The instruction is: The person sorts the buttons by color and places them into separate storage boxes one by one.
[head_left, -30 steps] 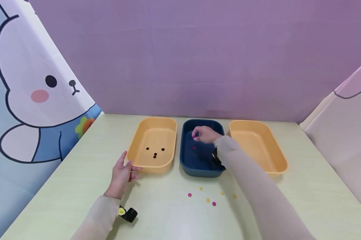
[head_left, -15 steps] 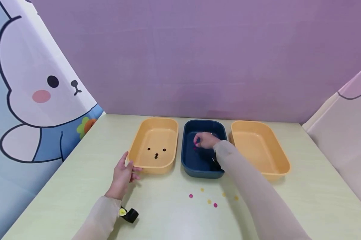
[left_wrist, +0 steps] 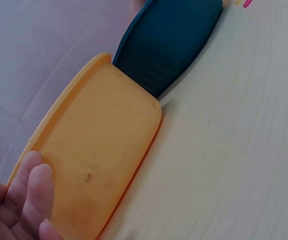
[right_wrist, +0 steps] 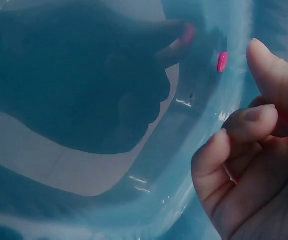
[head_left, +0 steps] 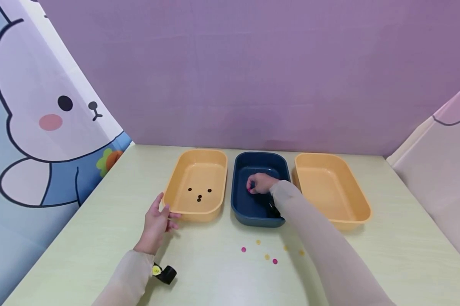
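In the head view my right hand (head_left: 262,183) is inside the dark blue tray (head_left: 253,221), low over its floor. The right wrist view shows a pink disc (right_wrist: 222,61) apart from the fingertips, beside the tray's side. A pinkish spot near it may be a second disc or a reflection. Thumb and index finger stand apart, and I see nothing between them. My left hand (head_left: 155,223) rests against the near left corner of the left yellow tray (head_left: 199,216), its fingers along the outer wall. Several black discs (head_left: 199,196) lie in that tray.
Another yellow tray (head_left: 331,182) stands right of the blue one, partly behind my right sleeve. In front of the trays, pink discs (head_left: 243,250) and several yellow discs (head_left: 267,257) lie scattered on the table (head_left: 207,276). A purple backdrop (head_left: 253,85) rises behind.
My right hand has moved down toward the blue tray's floor. Its fingertips, which earlier held a pink disc, now appear parted. The left hand stays at the yellow tray's corner.
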`<move>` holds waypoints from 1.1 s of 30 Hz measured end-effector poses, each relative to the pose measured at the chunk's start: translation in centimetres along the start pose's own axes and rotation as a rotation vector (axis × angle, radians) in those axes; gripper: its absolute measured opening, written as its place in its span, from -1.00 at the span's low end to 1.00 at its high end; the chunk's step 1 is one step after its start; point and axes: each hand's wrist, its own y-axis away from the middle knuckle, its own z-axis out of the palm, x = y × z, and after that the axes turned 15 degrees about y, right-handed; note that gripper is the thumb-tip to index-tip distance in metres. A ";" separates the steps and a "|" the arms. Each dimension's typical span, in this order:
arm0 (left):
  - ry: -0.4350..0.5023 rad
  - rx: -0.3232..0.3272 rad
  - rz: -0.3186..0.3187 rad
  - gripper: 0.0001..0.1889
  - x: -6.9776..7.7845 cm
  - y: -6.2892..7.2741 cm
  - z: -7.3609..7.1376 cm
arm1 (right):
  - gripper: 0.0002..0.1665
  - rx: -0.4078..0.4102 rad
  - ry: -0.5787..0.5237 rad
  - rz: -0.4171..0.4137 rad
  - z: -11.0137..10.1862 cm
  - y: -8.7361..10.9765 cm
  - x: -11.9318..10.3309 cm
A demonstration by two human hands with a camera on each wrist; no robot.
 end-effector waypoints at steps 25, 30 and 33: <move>0.017 -0.014 -0.002 -0.39 0.1 0.3 -0.2 | -0.84 -0.038 0.071 -0.086 -3.6 3.2 -2.0; 0.018 -0.010 -0.004 -0.39 0.1 0.3 -0.1 | -0.85 -0.030 0.056 -0.111 -4.1 4.0 -2.0; 0.014 -0.012 -0.007 -0.39 0.1 0.3 -0.1 | -0.86 -0.013 0.066 -0.128 -4.4 4.5 -2.0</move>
